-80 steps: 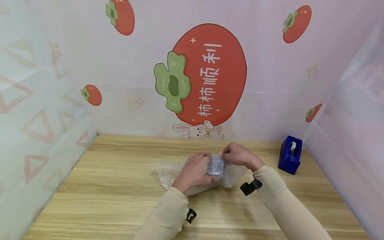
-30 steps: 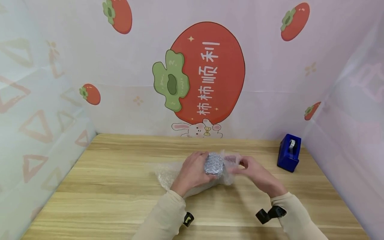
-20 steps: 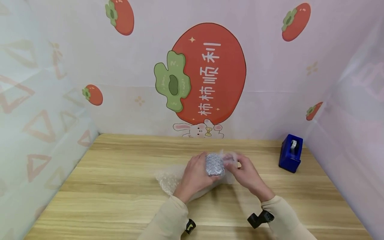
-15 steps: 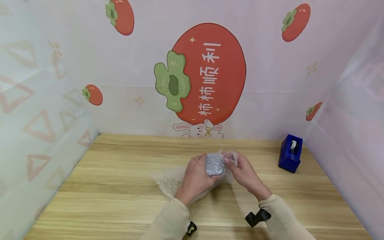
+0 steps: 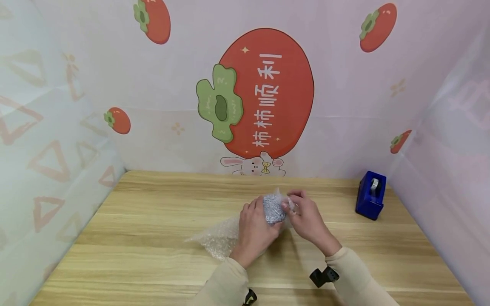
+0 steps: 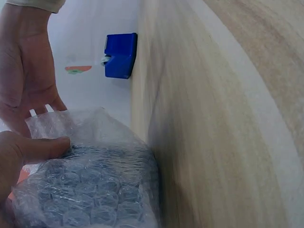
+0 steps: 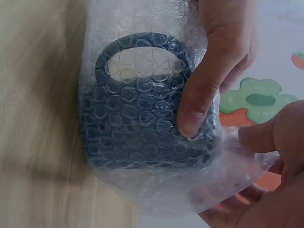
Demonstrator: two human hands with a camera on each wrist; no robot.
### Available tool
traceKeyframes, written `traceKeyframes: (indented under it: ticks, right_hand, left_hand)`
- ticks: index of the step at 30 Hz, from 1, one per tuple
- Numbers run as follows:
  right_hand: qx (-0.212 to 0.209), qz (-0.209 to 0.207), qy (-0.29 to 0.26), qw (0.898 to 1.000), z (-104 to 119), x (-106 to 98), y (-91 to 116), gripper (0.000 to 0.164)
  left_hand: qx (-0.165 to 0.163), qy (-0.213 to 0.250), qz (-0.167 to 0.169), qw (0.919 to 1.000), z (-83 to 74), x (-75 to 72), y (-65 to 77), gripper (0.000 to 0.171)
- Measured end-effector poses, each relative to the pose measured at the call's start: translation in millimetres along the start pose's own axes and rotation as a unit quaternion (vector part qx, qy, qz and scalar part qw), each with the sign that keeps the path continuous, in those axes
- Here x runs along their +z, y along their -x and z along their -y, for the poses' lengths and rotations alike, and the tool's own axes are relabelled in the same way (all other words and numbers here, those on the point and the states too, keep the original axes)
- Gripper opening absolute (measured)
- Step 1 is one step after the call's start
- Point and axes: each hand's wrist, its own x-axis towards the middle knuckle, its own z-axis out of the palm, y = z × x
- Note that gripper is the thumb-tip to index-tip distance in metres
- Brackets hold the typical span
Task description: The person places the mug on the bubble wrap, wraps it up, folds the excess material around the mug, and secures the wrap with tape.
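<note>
1. The left hand (image 5: 255, 229) grips the item (image 5: 273, 210) through its bubble wrap (image 5: 222, 238), thumb on the near side and fingers over the far side.
2. The right hand (image 5: 310, 219), on the side toward the dispenser (image 5: 369, 203), pinches the loose edge of the wrap between thumb and fingers.
3. The item is left of the dispenser and well apart from it, its blunt end on the dispenser's side. It is dark blue with a rounded loop, both seen through the wrap. Whether it touches the table (image 5: 160, 263) I cannot tell.
4. The rest of the wrap trails past the left hand, away from the dispenser.
5. The dispenser is blue, holds a pale roll, and stands on the table.
6. Behind and left of the dispenser, the backdrop (image 5: 344, 85) shows a big red fruit (image 5: 289, 93) and a rabbit (image 5: 254, 165).
</note>
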Motion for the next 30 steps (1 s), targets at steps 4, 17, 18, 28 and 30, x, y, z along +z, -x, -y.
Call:
traceKeyframes:
  ticks: [4,17,18,28,30]
  right_hand:
    - [-0.063,0.001,0.070,0.996,5,1,3,0.007]
    - [-0.021,0.175,0.019,0.984,12,-23,-4,0.024]
    - [-0.007,0.181,0.005,0.983,11,-25,-5,0.028]
    - [-0.027,0.177,0.008,0.984,2,-21,-11,0.021]
    - [-0.026,0.169,0.014,0.985,1,-19,-11,0.021]
  left_hand:
    - [0.003,0.010,-0.010,0.9999,1.3,0.1,0.4,0.082]
    - [0.026,-0.003,0.012,0.9996,3.4,-0.3,3.9,0.087]
    - [0.026,-0.005,0.016,0.9995,3.5,-0.5,4.0,0.088]
    - [0.021,-0.023,0.072,0.9969,4.9,-4.2,3.5,0.100]
    - [0.018,-0.007,0.099,0.9949,6.0,-8.1,2.8,0.105]
